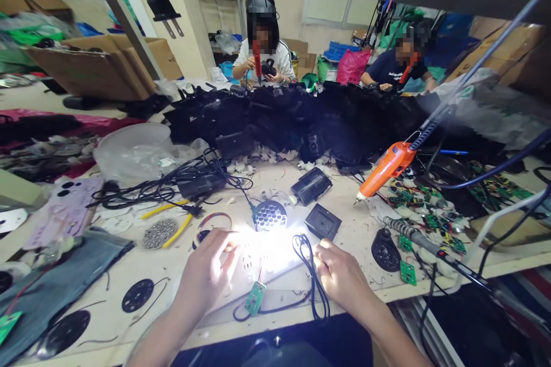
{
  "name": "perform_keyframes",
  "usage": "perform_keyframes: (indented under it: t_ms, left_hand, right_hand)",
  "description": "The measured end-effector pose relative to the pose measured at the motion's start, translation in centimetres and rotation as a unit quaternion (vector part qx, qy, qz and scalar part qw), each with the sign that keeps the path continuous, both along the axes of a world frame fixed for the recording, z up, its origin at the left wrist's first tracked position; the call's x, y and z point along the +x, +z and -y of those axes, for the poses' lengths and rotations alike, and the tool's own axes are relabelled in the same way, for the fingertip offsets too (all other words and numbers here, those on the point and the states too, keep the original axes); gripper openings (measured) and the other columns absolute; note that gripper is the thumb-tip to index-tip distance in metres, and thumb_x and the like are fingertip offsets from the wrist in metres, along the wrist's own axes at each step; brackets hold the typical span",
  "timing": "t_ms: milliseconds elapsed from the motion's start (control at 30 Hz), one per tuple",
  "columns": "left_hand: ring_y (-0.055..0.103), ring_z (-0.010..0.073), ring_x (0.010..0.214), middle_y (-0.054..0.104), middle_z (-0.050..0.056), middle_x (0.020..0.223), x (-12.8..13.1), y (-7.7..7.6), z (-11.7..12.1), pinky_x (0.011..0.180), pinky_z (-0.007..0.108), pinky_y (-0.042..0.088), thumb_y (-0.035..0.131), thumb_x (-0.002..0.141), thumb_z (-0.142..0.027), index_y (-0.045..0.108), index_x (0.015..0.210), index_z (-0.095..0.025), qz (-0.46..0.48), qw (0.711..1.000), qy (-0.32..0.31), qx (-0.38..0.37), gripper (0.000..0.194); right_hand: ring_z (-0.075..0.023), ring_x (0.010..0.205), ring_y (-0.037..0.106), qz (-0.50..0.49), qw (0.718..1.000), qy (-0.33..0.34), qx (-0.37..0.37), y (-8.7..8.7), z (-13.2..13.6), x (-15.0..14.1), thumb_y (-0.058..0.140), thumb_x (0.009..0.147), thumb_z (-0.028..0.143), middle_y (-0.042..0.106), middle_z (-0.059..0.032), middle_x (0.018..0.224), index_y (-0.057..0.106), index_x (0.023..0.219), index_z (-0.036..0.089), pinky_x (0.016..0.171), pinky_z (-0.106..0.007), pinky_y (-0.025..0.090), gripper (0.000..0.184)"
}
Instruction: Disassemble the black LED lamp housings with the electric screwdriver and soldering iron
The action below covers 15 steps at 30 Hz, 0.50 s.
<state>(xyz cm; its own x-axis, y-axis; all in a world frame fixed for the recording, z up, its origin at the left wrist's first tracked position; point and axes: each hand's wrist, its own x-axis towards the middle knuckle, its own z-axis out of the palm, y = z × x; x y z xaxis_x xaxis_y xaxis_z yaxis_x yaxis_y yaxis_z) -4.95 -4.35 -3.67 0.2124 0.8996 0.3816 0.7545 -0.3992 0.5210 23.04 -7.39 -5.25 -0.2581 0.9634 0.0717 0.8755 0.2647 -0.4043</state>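
Observation:
My left hand (215, 261) is closed, thumb and fingers pinched at the left side of a bright white glare; whatever it grips is washed out. My right hand (340, 269) is curled shut beside a looped black cable (316, 289), and I cannot make out what lies inside its fingers. Between the hands is a white power strip (247, 264) with slots, partly lost in the light. Just behind the glare sits a round part with a honeycomb face (270, 213). A small green circuit board (255, 298) with a red wire lies near the power strip's front.
An orange electric screwdriver (387, 169) hangs at right, above circuit boards (413, 203). A soldering iron (424, 241) juts in below. Black housings (310, 186) and a dish of screws (159, 233) lie around. Two people (263, 60) work behind a heap of black parts (275, 112).

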Motion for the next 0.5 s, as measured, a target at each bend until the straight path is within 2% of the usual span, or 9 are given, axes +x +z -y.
perform_keyframes:
  t_ms: [67,200,333,433,500]
  left_hand:
    - [0.067,0.0192,0.075,0.067,0.004,0.089,-0.2,0.1,-0.8,0.068,0.029,0.055,0.048,0.087,-0.027,0.059,0.097,-0.022,0.015,0.999,0.005,-0.040,0.016]
    - [0.069,0.0240,0.090,0.068,0.009,0.102,-0.3,0.0,-2.4,0.082,0.037,0.056,0.049,0.085,-0.032,0.059,0.106,-0.019,0.062,0.991,-0.005,-0.114,0.027]
    - [0.065,0.0257,0.105,0.065,0.011,0.118,-0.3,0.7,-3.9,0.091,0.040,0.054,0.049,0.082,-0.024,0.055,0.121,-0.018,0.137,0.971,-0.072,-0.184,0.040]
    - [0.062,0.0262,0.112,0.061,0.010,0.130,0.0,1.9,-4.9,0.094,0.040,0.052,0.049,0.078,-0.016,0.052,0.131,-0.021,0.139,0.962,-0.138,-0.190,0.053]
    - [0.067,0.0256,0.100,0.067,0.007,0.124,0.3,2.6,-5.6,0.085,0.037,0.056,0.054,0.073,-0.015,0.060,0.125,-0.024,0.140,0.969,-0.129,-0.157,0.053]
  right_hand:
    - [-0.0175,0.079,0.063,-0.010,1.000,-0.003,0.008,-0.4,0.1,0.0,0.041,0.086,0.010,0.065,-0.0050,0.092,0.062,0.092,0.022,0.068,-0.025,0.047,0.025]
    - [-0.0175,0.077,0.063,-0.028,0.999,-0.001,0.028,-0.9,0.1,-0.1,0.040,0.087,0.011,0.064,-0.0054,0.089,0.062,0.090,0.021,0.068,-0.025,0.048,0.024]
    - [-0.0166,0.072,0.061,-0.036,0.998,0.006,0.045,-0.7,0.0,-0.2,0.037,0.088,0.011,0.061,-0.0042,0.082,0.060,0.083,0.021,0.065,-0.025,0.047,0.025]
    - [-0.0165,0.068,0.062,-0.017,0.999,0.006,0.041,-0.4,0.0,-0.4,0.036,0.088,0.012,0.061,-0.0041,0.080,0.058,0.079,0.021,0.062,-0.025,0.047,0.026]
    - [-0.0172,0.069,0.063,0.004,0.999,-0.001,0.037,-0.3,0.0,-0.5,0.035,0.088,0.011,0.062,-0.0042,0.081,0.058,0.079,0.021,0.062,-0.025,0.046,0.026]
